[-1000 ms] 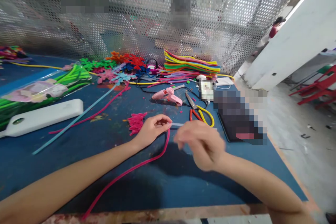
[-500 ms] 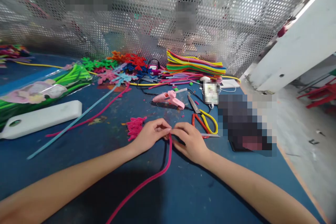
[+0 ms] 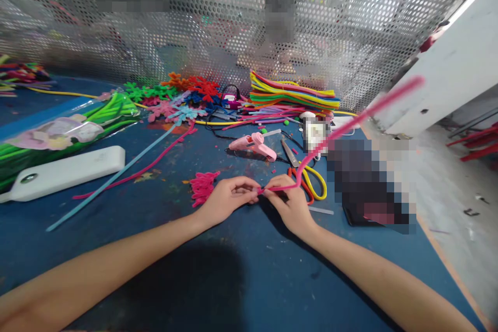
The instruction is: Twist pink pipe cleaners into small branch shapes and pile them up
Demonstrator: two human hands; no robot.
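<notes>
Both my hands pinch one long magenta pipe cleaner (image 3: 330,137) above the blue table. My left hand (image 3: 233,194) grips its near end between thumb and fingertips; that end is mostly hidden by the fingers. Close beside it, my right hand (image 3: 286,199) is closed on the same stem, which runs over its fingers, bends, and rises far to the upper right. A small folded bunch of magenta pipe cleaner pieces (image 3: 203,188) lies just left of my left hand. Beyond my right hand rest scissors (image 3: 314,181) with yellow and red-orange handles.
A pink glue gun (image 3: 254,146) lies ahead of my hands. Behind it are pipe cleaner bundles (image 3: 293,93) and coloured snowflake shapes (image 3: 189,113). On the left is a white handheld device (image 3: 73,172), on the right a dark, blurred-out object (image 3: 365,181). Perforated metal (image 3: 218,36) stands behind.
The pipe cleaner's long free part has swung from hanging toward me at lower left to pointing up and right across my right hand. My hands stay close together, fingers still pinched.
</notes>
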